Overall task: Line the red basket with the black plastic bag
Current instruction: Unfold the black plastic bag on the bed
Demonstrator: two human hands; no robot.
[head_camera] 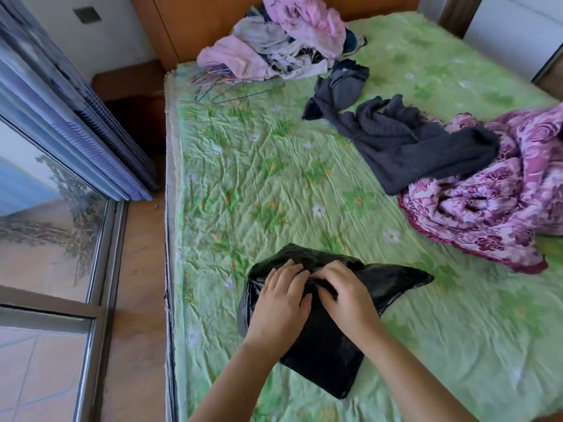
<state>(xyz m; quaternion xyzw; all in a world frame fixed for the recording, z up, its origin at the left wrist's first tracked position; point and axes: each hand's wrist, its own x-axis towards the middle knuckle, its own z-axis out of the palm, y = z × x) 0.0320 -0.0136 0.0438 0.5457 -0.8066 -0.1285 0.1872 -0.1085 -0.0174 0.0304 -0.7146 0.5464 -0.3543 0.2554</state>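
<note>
Bed: a green floral sheet point(274, 178), much creased, covers the mattress and fills most of the view.
Window: a glazed frame point(45, 223) stands to the left of the bed, across a strip of wooden floor.
Blanket: a purple-and-pink flowered blanket point(487, 202) lies bunched at the bed's right side.
Clothes pile: pink, white and patterned garments point(283, 47) are heaped at the far end by the wooden headboard.
Dark garments: charcoal-grey knitwear point(411, 147) is spread between the pile and the blanket, its near end touching the blanket.
Black plastic bag: glossy, wrinkled film point(323, 360) lies flat on the sheet near the bed's near-left edge, with one corner trailing off to the right in a point.
Left hand: it point(281, 303) rests palm-down on the bag's upper part — grip apart, fingers laid along the plastic.
Right hand: it point(344, 296) sits just beside the left — grip clamped on a fold of the bag, fingers curled.
Hangers: thin wire hangers point(231, 86) lie tangled beside the clothes pile.
</note>
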